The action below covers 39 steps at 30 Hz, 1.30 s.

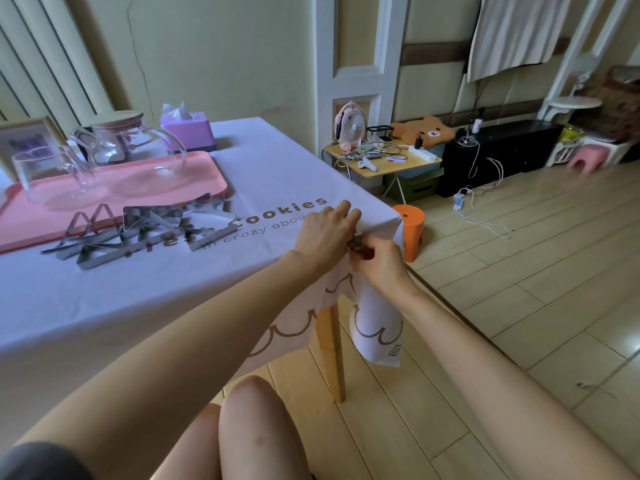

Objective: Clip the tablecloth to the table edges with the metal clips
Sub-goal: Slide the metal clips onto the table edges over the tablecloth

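1. Tablecloth (166, 299): a thin, soft, light sheet spread over the bench (335, 348). It lies flat on top and hangs in loose folds straight below the grip, at the corner nearest the person's right.
2. The right hand (377, 263) has its grip closed, thumb and fingers pinched on one small metal clip (356, 242) at the bench edge, right where the cloth turns down. The fingers hide how far the clip sits over the edge.
3. Just above the grip and almost touching it, the left hand (325, 230) lies on the cloth with its fingers curled over the edge, holding the fabric down.
4. The clip looks like stiff, springy sheet steel, smooth and probably slippery. It is best taken by its closed back and pushed straight on.
5. The cloth will likely slide and bunch under that push. It is best held flat close beside the clip, not lower down on the hanging part.
6. Well to the left of the grip, the spare clips (138, 230) lie in a loose pile on the cloth.
7. Just behind them is a pink tray (207, 174) carrying glassware. That looks fragile, so a hard tug on the cloth could shift it.
8. Beyond the grip, an orange stool (412, 230) stands on the floor beside the corner.
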Available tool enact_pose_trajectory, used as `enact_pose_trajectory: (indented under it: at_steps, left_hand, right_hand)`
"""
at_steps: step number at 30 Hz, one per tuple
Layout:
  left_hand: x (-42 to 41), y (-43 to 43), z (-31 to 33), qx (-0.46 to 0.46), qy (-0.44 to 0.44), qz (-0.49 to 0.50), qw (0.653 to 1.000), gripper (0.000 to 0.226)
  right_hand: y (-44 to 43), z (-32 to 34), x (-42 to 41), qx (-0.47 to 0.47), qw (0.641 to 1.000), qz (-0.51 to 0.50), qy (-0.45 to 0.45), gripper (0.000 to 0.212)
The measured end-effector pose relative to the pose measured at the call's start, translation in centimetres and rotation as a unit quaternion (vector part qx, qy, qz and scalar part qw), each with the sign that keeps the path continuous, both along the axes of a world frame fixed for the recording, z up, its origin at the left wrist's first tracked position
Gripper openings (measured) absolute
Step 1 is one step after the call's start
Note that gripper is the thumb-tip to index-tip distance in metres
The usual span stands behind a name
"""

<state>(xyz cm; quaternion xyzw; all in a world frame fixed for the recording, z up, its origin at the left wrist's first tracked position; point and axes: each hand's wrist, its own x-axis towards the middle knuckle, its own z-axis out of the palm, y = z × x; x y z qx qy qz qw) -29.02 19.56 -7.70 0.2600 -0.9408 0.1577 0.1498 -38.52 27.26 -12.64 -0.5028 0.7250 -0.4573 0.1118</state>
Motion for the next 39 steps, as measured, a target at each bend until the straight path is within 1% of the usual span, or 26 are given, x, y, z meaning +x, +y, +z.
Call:
enact_pose_trajectory:
  at_steps: [3, 5, 6, 7, 9, 11, 12, 14, 15, 17, 18, 28, 39]
  left_hand:
    - [0.3, 0.2, 0.0, 0.005, 0.003, 0.009, 1.0, 0.023]
    - [0.7, 0.1, -0.1, 0.016, -0.003, 0.014, 1.0, 0.026]
    - [0.9, 0.0, -0.1, 0.021, -0.008, 0.014, 1.0, 0.029]
    - [1.2, -0.1, 0.0, 0.032, -0.012, 0.013, 0.999, 0.033]
    - [1.5, -0.2, 0.2, 0.067, -0.018, 0.011, 0.998, 0.043]
    - [1.7, -0.2, 0.1, 0.082, -0.026, 0.02, 0.996, 0.05]
    - [1.7, -0.1, -0.1, 0.076, -0.032, 0.029, 0.996, 0.05]
    - [1.6, 0.0, -0.5, 0.056, -0.047, 0.045, 0.996, 0.051]
    - [1.5, 0.1, -0.7, 0.05, -0.056, 0.048, 0.996, 0.052]
    - [1.5, 0.1, -0.7, 0.041, -0.07, 0.048, 0.996, 0.053]
    - [1.6, 0.2, -0.7, 0.036, -0.075, 0.048, 0.995, 0.052]
    - [2.1, 1.1, -0.7, 0.007, -0.099, 0.05, 0.994, 0.054]
    - [2.1, 0.7, -0.7, 0.021, -0.089, 0.045, 0.995, 0.056]
  right_hand:
    - [0.2, 0.0, -0.7, -0.016, 0.999, 0.01, -0.031, 0.018]
    - [0.2, -0.4, -0.9, -0.041, 0.998, -0.022, -0.042, 0.015]
    - [0.1, -0.8, -0.9, -0.052, 0.998, -0.037, -0.027, 0.017]
    - [0.0, -1.1, -1.0, -0.056, 0.997, -0.047, 0.006, 0.023]
    - [0.0, -1.4, -1.4, -0.064, 0.988, -0.061, 0.124, 0.041]
    - [0.1, -1.1, -2.1, -0.086, 0.954, -0.086, 0.274, 0.061]
    - [0.1, -0.7, -2.5, -0.093, 0.935, -0.09, 0.331, 0.072]
    - [-0.2, 0.2, -3.2, -0.078, 0.919, -0.056, 0.383, 0.086]
    - [-0.5, 0.5, -3.5, -0.063, 0.919, -0.025, 0.389, 0.088]
    - [-1.0, 0.9, -4.0, -0.034, 0.919, 0.023, 0.392, 0.083]
    - [-1.1, 1.0, -4.2, -0.024, 0.918, 0.032, 0.394, 0.079]
    - [-2.0, 1.9, -3.9, -0.039, 0.905, 0.006, 0.425, 0.054]
    - [-1.9, 2.7, -3.6, -0.036, 0.886, -0.013, 0.462, 0.049]
